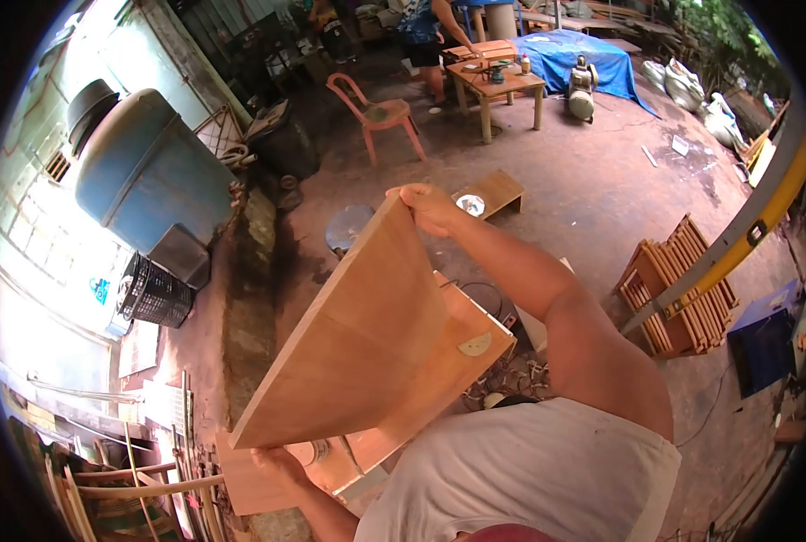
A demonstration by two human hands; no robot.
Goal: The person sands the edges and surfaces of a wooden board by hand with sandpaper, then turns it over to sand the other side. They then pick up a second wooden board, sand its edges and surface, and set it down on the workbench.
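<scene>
A broad wooden panel [349, 334] is held tilted in front of my body, one edge raised. My right hand [430, 208] grips its far upper corner, the thumb over the edge. At the near lower corner, my left hand [281, 465] is closed on the same panel, its fingers partly hidden beneath. Below lies a wooden work surface [367, 447] with a round roll [313, 451] and a thin stick-like tool on it. A pale half-round piece [475, 344] shows on the wood at the panel's right.
A pink plastic chair [380, 113] and a small wooden table [498, 86] stand ahead, a person [424, 36] beside the table. Stacked wooden frames [679, 289] are at right. A blue tank [164, 167] and black basket [154, 294] are at left. A low wooden bench [493, 191] sits on the floor.
</scene>
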